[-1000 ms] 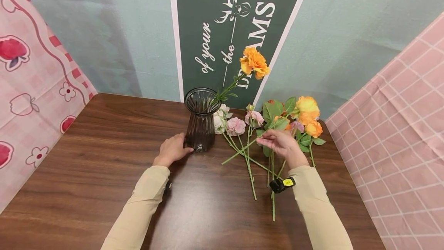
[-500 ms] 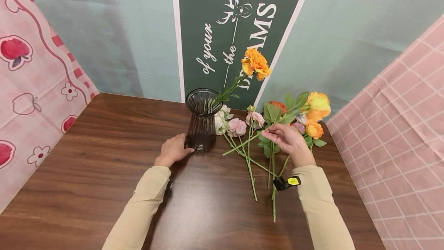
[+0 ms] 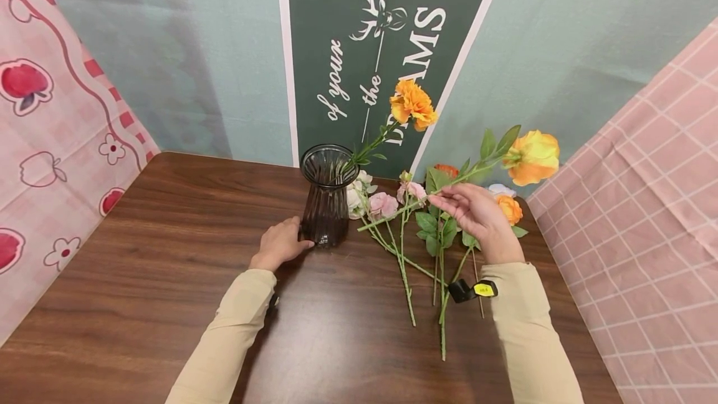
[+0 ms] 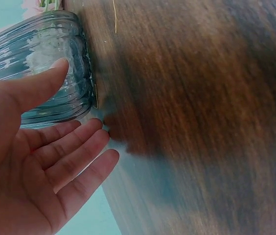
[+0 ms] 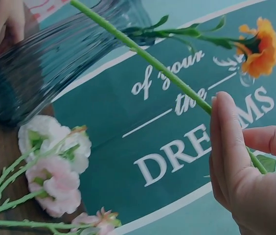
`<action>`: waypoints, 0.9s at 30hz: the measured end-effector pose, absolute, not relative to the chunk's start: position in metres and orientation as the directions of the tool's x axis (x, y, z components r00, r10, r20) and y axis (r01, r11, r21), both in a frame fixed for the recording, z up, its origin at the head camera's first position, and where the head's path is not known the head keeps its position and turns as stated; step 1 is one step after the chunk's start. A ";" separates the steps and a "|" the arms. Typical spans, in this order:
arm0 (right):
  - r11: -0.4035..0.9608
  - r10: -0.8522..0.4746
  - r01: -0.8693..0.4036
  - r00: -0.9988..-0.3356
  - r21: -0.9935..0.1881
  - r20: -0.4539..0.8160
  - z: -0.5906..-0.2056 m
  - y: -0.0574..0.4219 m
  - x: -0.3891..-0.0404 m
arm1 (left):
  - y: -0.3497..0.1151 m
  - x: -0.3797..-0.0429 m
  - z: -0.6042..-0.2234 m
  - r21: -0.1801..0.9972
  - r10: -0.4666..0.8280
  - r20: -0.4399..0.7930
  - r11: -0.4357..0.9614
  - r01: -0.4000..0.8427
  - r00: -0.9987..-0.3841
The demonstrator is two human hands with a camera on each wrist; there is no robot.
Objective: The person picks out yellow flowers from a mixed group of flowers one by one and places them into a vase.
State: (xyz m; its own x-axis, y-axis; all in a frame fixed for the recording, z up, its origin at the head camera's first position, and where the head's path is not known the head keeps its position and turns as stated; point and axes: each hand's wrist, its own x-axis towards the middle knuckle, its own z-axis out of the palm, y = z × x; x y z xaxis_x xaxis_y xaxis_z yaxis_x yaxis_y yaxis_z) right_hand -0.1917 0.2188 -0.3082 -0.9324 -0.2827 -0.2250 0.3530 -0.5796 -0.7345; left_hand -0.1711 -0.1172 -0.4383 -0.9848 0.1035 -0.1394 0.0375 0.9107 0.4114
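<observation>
My right hand [image 3: 478, 220] pinches the green stem of a yellow-orange rose [image 3: 533, 158] between thumb and fingers. Its bloom points up to the right, and the bare stem end slants down left above the other flowers. A dark, see-through ribbed glass vase [image 3: 325, 217] stands upright at the back of the table. One orange carnation [image 3: 413, 105] leans rightward out of its mouth. At the vase's lower left is my left hand [image 3: 278, 243]; in the left wrist view the thumb [image 4: 45, 85] lies against the glass and the fingers extend fairly straight near the base.
White flowers [image 3: 354, 199] and pink flowers [image 3: 383, 205] lie right of the vase, their stems crossing on the brown wooden table [image 3: 168, 304]. A smaller orange rose [image 3: 509, 209] and leafy stems lie partly behind my right hand. Patterned cloths hang around the table.
My right hand has moved right and slightly up, lifting the yellow-orange rose away from the other flowers. The left hand and the vase have stayed in place.
</observation>
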 end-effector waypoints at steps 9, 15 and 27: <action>-0.652 -0.250 0.302 -0.952 -0.696 -0.179 -0.287 0.210 -0.192 | -0.117 -0.171 -0.437 0.411 0.107 -0.142 0.911 0.040 -0.984; -0.674 -0.243 0.281 -0.958 -0.684 -0.154 -0.281 0.204 -0.195 | -0.118 -0.171 -0.439 0.409 0.105 -0.149 0.912 0.035 -0.983; -0.720 -0.178 0.187 -0.981 -0.669 -0.082 -0.273 0.190 -0.203 | -0.117 -0.171 -0.439 0.412 0.105 -0.150 0.911 0.034 -0.983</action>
